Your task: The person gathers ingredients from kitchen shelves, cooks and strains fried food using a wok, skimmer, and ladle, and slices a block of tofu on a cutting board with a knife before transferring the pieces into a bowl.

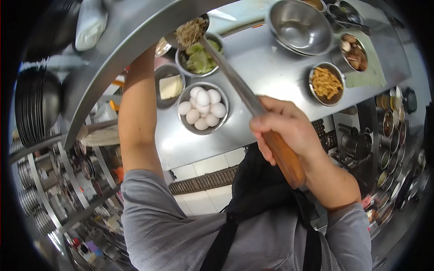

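My right hand [287, 128] is wrapped round the wooden handle of a long metal ladle [233, 74]. The ladle reaches up and left, its bowl filled with brownish shredded food [191, 32]. My left forearm [138, 99] stretches forward past the bowls; the hand itself is hidden behind the curved metal shelf edge. Below the ladle's bowl stands a metal bowl of green leafy vegetable [199, 61]. Nearer me are a bowl of white eggs [202, 107] and a bowl with a pale yellow block [171, 86].
Along the steel counter [266, 81], to the right, are large stacked metal bowls [300, 29], a bowl of yellow-brown strips [325, 84] and a bowl of brown and pale pieces [354, 53]. A metal shelf [104, 58] arches across the upper left, beside stacked dark pans [38, 106].
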`<state>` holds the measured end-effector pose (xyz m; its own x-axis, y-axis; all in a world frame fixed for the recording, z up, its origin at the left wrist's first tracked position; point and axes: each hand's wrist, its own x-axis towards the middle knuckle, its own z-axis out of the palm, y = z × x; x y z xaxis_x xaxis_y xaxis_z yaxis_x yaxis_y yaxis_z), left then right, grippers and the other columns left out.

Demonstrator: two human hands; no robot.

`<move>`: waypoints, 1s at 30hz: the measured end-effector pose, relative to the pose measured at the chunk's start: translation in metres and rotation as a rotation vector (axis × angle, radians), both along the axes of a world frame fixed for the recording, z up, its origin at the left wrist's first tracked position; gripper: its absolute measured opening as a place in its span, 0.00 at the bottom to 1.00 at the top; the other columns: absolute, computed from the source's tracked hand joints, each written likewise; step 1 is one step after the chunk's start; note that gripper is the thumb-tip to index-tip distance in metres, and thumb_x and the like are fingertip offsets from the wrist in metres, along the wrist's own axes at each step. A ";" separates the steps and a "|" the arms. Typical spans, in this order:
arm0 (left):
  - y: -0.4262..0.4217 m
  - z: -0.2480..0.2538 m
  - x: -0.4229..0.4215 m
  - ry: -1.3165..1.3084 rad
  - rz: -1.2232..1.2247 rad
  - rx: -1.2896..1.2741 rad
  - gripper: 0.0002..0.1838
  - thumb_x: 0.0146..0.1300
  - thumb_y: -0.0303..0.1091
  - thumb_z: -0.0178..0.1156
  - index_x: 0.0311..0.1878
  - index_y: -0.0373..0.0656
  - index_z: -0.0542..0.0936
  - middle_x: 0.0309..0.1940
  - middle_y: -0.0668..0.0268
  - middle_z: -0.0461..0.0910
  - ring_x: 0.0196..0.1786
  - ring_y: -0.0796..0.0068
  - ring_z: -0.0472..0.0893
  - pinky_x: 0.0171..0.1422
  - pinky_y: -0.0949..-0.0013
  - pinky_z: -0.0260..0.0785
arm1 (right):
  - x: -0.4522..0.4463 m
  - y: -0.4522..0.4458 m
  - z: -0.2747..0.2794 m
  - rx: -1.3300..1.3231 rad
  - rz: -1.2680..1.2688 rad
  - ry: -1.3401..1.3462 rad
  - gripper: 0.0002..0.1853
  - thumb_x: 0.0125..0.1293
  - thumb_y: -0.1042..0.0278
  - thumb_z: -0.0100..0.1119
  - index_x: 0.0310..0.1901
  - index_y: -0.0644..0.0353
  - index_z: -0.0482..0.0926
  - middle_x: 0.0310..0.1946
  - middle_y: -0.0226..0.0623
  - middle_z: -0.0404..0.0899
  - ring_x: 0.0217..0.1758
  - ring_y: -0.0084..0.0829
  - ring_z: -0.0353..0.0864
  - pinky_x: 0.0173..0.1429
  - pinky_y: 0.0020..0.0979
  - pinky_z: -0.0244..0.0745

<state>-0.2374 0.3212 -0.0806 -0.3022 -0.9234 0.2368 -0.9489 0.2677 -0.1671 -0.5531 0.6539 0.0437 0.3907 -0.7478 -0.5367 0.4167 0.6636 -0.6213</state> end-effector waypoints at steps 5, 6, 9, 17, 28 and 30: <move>0.119 0.072 -0.163 0.367 -0.471 0.124 0.12 0.63 0.36 0.57 0.44 0.40 0.82 0.41 0.52 0.83 0.43 0.52 0.83 0.51 0.58 0.74 | -0.074 0.099 0.007 0.069 -0.080 -0.081 0.27 0.60 0.77 0.57 0.63 0.71 0.68 0.23 0.36 0.75 0.14 0.26 0.75 0.14 0.25 0.69; 0.131 0.070 -0.183 0.457 -0.632 0.149 0.10 0.61 0.31 0.59 0.43 0.38 0.81 0.38 0.55 0.83 0.42 0.59 0.83 0.49 0.63 0.74 | -0.089 0.125 0.009 0.059 -0.121 -0.100 0.30 0.60 0.78 0.57 0.66 0.70 0.66 0.23 0.36 0.75 0.14 0.26 0.76 0.15 0.25 0.69; 0.206 0.091 -0.290 0.719 -0.813 0.436 0.11 0.54 0.24 0.59 0.42 0.38 0.81 0.33 0.56 0.83 0.36 0.62 0.83 0.45 0.66 0.74 | -0.131 0.221 0.011 0.052 -0.244 -0.118 0.33 0.60 0.78 0.56 0.69 0.67 0.63 0.23 0.36 0.74 0.14 0.26 0.76 0.15 0.26 0.70; 0.483 0.135 -0.593 0.357 -1.470 0.732 0.09 0.55 0.28 0.58 0.40 0.42 0.82 0.29 0.49 0.81 0.39 0.47 0.82 0.44 0.51 0.72 | -0.157 0.469 0.017 0.005 -0.941 -0.052 0.34 0.61 0.76 0.55 0.70 0.68 0.61 0.23 0.36 0.73 0.14 0.25 0.75 0.16 0.25 0.70; 0.849 0.095 -0.850 0.668 -1.947 0.964 0.12 0.50 0.22 0.57 0.39 0.39 0.81 0.27 0.53 0.81 0.35 0.51 0.82 0.43 0.55 0.75 | -0.228 0.679 -0.007 0.091 -1.828 0.434 0.23 0.62 0.72 0.56 0.59 0.65 0.71 0.23 0.33 0.74 0.13 0.25 0.75 0.16 0.26 0.71; 0.881 0.076 -0.876 0.506 -1.881 1.083 0.12 0.52 0.23 0.56 0.40 0.38 0.81 0.30 0.52 0.83 0.38 0.52 0.84 0.46 0.55 0.75 | -0.266 0.701 -0.037 0.234 -1.798 0.596 0.27 0.59 0.72 0.57 0.62 0.66 0.71 0.23 0.41 0.76 0.17 0.35 0.79 0.23 0.33 0.75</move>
<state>-1.1130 1.2026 -0.0046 -0.8247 0.4723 0.3110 0.5261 0.4390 0.7284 -0.8192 1.3546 0.0072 -0.8999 0.0961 -0.4253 0.4065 -0.1677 -0.8981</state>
